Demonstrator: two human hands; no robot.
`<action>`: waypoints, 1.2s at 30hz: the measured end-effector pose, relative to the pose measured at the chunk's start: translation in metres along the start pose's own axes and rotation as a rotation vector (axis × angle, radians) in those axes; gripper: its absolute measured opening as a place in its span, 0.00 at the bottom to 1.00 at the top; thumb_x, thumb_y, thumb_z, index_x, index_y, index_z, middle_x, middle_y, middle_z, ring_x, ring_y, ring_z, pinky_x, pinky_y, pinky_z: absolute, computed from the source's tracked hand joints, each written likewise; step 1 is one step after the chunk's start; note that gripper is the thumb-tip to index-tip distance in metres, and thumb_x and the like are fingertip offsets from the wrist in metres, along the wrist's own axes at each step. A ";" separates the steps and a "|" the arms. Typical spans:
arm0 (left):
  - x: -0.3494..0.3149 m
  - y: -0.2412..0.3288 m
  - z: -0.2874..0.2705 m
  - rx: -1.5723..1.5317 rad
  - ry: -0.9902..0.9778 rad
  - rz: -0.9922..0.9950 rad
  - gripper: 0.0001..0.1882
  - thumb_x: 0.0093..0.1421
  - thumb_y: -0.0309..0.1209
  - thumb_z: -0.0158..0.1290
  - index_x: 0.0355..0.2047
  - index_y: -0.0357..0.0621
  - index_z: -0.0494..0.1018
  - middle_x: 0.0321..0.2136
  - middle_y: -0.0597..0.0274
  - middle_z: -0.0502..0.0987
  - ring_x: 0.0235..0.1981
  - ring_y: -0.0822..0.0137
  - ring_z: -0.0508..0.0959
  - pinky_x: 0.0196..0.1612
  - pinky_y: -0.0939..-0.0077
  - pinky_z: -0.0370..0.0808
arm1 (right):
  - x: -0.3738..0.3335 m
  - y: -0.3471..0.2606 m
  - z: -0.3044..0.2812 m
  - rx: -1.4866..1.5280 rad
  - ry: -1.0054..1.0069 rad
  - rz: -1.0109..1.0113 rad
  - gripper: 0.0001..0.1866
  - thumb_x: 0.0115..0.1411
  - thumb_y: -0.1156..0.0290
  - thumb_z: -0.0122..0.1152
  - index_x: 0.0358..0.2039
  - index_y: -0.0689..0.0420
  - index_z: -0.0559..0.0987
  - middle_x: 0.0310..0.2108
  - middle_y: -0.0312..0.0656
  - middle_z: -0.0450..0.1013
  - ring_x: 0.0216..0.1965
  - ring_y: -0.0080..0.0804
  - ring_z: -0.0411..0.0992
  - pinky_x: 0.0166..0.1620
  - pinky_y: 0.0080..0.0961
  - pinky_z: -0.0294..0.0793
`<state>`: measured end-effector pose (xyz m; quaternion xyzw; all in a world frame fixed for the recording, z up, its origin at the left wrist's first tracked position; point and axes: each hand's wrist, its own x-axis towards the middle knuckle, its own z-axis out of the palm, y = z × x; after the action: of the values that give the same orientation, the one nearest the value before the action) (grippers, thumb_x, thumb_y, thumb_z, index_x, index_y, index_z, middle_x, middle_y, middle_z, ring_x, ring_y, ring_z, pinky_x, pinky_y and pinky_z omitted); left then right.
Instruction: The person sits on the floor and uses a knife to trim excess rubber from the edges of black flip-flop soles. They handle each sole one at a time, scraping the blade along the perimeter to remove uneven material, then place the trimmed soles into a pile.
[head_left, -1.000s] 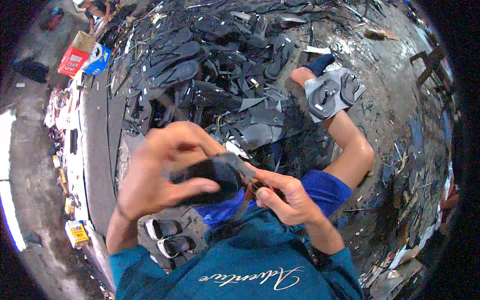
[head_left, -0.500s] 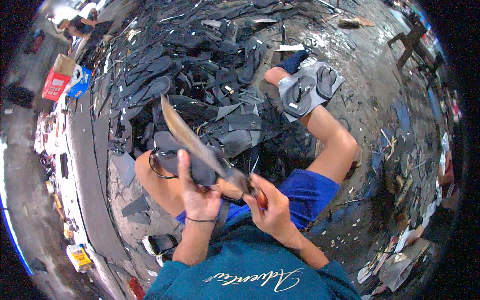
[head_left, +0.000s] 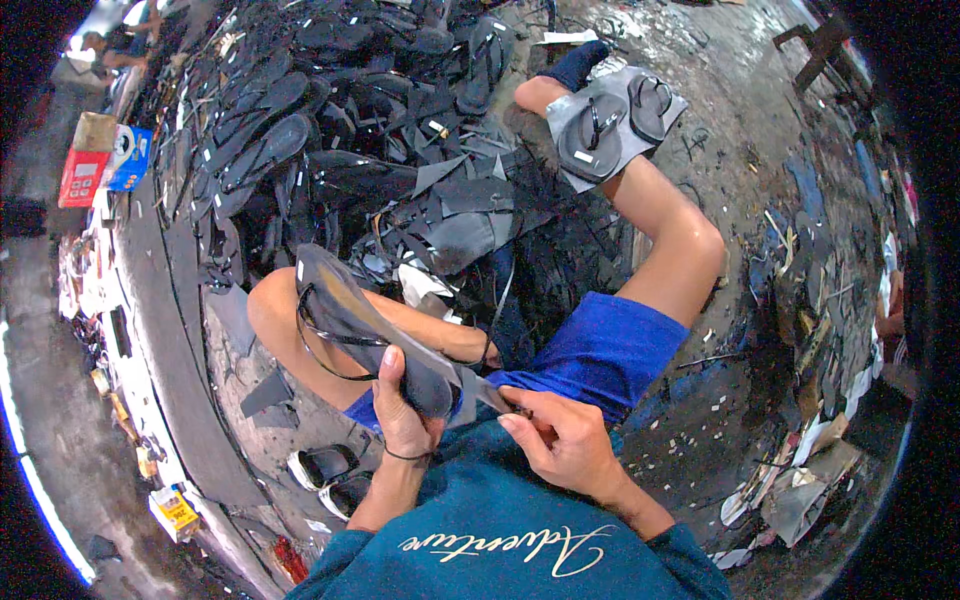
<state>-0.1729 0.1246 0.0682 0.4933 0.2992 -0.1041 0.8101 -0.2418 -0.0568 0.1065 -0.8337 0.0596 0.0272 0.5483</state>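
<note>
My left hand (head_left: pixel 404 420) grips a dark grey flip-flop (head_left: pixel 426 388) by its heel end, thumb on the upper side. Its black strap loops out to the left above my bent left leg. A long knife with a broad blade (head_left: pixel 412 345) is in my right hand (head_left: pixel 568 438), fingers closed round the handle end. The blade lies along the sole's right edge, slanting up and left; whether it cuts in I cannot tell. My hand hides most of the handle.
Beyond my legs is a heap of black flip-flops (head_left: pixel 265 160) and rubber scraps (head_left: pixel 470 230). A grey sheet with two flip-flops (head_left: pixel 592 140) rests on my right lower leg. Red and blue boxes (head_left: pixel 88 170) stand far left; black-and-white sandals (head_left: pixel 325 470) lie by my left side.
The knife, blurred and raised across the flip-flop before, now lies along its edge. My right hand has moved slightly right and down. The flip-flop has turned, showing its length, and the view has shifted.
</note>
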 end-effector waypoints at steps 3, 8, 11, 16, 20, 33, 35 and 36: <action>0.005 -0.001 -0.026 0.015 -0.073 -0.015 0.19 0.62 0.45 0.53 0.45 0.45 0.71 0.34 0.62 0.78 0.37 0.66 0.79 0.44 0.70 0.78 | 0.013 -0.003 0.002 0.126 -0.110 0.080 0.15 0.59 0.64 0.66 0.43 0.59 0.81 0.31 0.46 0.80 0.25 0.35 0.78 0.29 0.28 0.78; 0.004 -0.007 -0.022 -0.009 0.015 -0.056 0.21 0.63 0.50 0.53 0.43 0.46 0.72 0.35 0.63 0.78 0.35 0.66 0.80 0.41 0.70 0.79 | 0.025 0.000 0.029 0.191 -0.070 0.088 0.15 0.60 0.67 0.65 0.45 0.60 0.80 0.30 0.46 0.79 0.22 0.32 0.76 0.27 0.27 0.76; 0.009 -0.002 -0.034 0.013 -0.048 -0.078 0.22 0.64 0.51 0.52 0.45 0.45 0.72 0.37 0.62 0.79 0.37 0.63 0.79 0.43 0.68 0.77 | 0.019 0.005 0.021 0.217 -0.052 0.126 0.15 0.61 0.68 0.64 0.47 0.60 0.80 0.26 0.44 0.77 0.20 0.24 0.72 0.25 0.24 0.72; 0.023 0.022 0.007 0.237 0.058 0.292 0.26 0.64 0.50 0.52 0.52 0.42 0.69 0.47 0.57 0.74 0.46 0.66 0.76 0.48 0.69 0.75 | -0.012 0.028 0.003 0.173 -0.045 0.195 0.15 0.62 0.71 0.63 0.48 0.63 0.79 0.26 0.35 0.78 0.20 0.14 0.65 0.25 0.15 0.66; 0.095 0.105 0.022 -0.196 -0.384 0.541 0.25 0.65 0.42 0.54 0.56 0.39 0.65 0.52 0.58 0.71 0.48 0.64 0.75 0.48 0.68 0.77 | 0.003 0.033 -0.002 0.461 0.162 0.254 0.15 0.66 0.71 0.57 0.51 0.62 0.75 0.34 0.43 0.81 0.24 0.18 0.72 0.29 0.18 0.74; 0.226 -0.101 0.232 0.227 -0.660 -0.467 0.18 0.62 0.39 0.58 0.44 0.37 0.73 0.37 0.56 0.80 0.33 0.61 0.82 0.33 0.62 0.85 | 0.019 0.034 -0.028 0.695 0.429 0.369 0.24 0.62 0.77 0.59 0.58 0.63 0.66 0.45 0.44 0.77 0.30 0.19 0.73 0.32 0.19 0.76; 0.213 -0.104 0.236 0.199 -0.705 -0.395 0.16 0.63 0.36 0.57 0.44 0.37 0.74 0.38 0.55 0.80 0.34 0.62 0.82 0.33 0.65 0.85 | 0.015 0.048 -0.030 0.622 0.475 0.338 0.25 0.62 0.78 0.59 0.58 0.63 0.66 0.46 0.44 0.77 0.31 0.19 0.73 0.32 0.18 0.76; 0.204 -0.100 0.231 0.189 -0.721 -0.351 0.15 0.63 0.35 0.56 0.44 0.37 0.74 0.38 0.55 0.80 0.34 0.62 0.82 0.34 0.66 0.85 | 0.014 0.057 -0.028 0.594 0.492 0.320 0.25 0.62 0.78 0.59 0.58 0.63 0.65 0.47 0.44 0.77 0.31 0.19 0.73 0.32 0.18 0.76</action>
<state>0.0316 -0.0977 -0.0485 0.4389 0.0648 -0.4342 0.7840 -0.2361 -0.1058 0.0645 -0.6013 0.3228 -0.1064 0.7231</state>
